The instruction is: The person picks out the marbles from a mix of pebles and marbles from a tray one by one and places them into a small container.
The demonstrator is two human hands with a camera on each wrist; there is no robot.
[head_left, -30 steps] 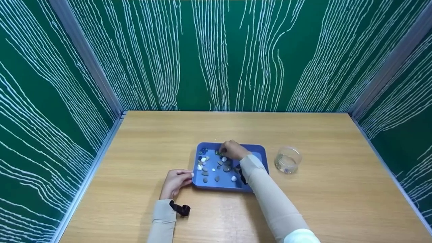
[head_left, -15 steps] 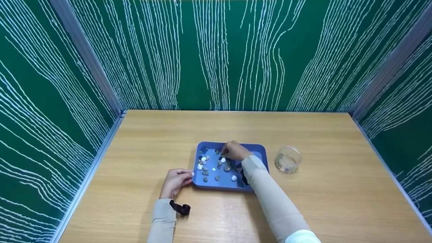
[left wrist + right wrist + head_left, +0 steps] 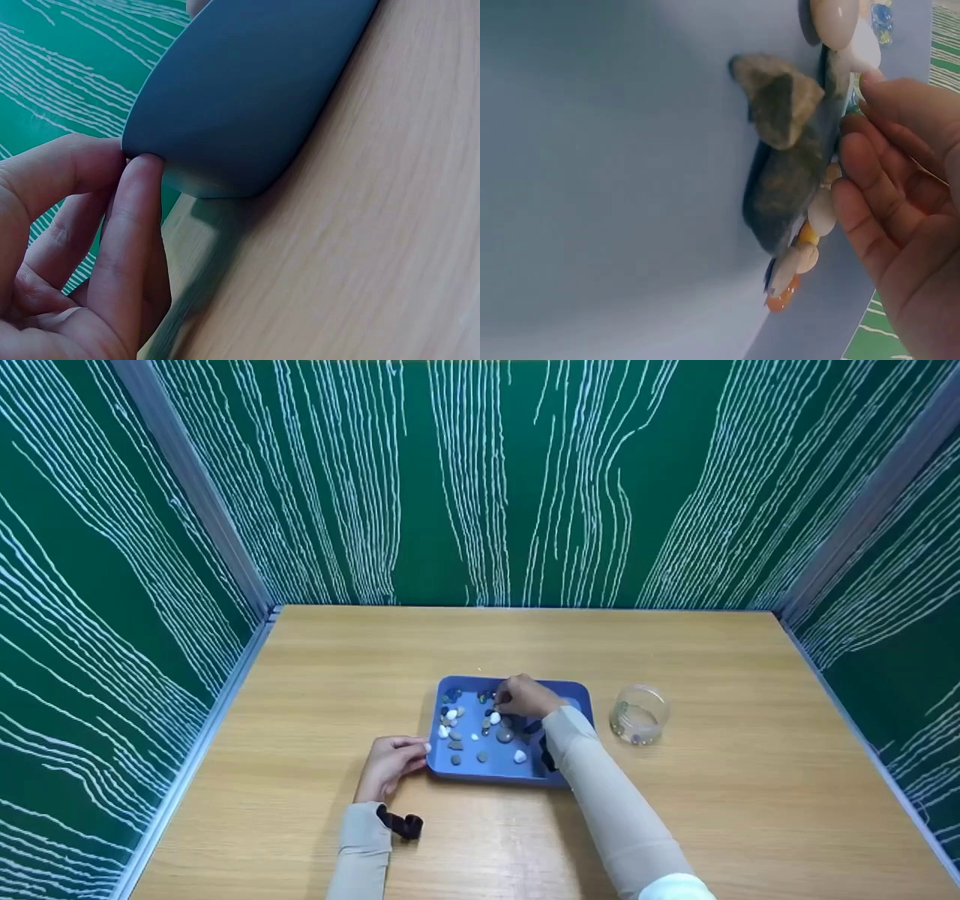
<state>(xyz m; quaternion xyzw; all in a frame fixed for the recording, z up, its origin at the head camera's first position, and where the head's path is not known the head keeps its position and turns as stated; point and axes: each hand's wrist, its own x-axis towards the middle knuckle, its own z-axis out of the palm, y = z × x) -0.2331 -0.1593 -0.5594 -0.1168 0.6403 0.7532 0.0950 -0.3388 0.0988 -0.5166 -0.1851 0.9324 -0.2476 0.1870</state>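
A shallow blue tray (image 3: pixel 495 774) lies on the table, scattered with white, grey, brown and dark pebbles. My left hand (image 3: pixel 391 765) pinches the tray's left rim between thumb and finger; the left wrist view shows the tray's outer wall (image 3: pixel 240 90) beside those fingers. Over the tray's far middle, my right hand (image 3: pixel 525 696) reaches down among the stones with bent fingers. Close up, one fingertip is at a white pebble (image 3: pixel 865 46); whether anything is held between the fingertips is hidden. A large grey stone (image 3: pixel 787 187) and a brown one (image 3: pixel 776 97) lie beside this hand.
Right of the tray stands a clear round container (image 3: pixel 640 715) with a few small pieces at its bottom. Blue glass pieces (image 3: pixel 453 695) sit in the tray's far left corner. Green panels with white lines (image 3: pixel 465 480) enclose the wooden table (image 3: pixel 360 660).
My right hand has shifted slightly right and nearer. The white pebble by its fingertips has moved slightly left and nearer, with small stones around it rearranged. My left hand stays on the rim.
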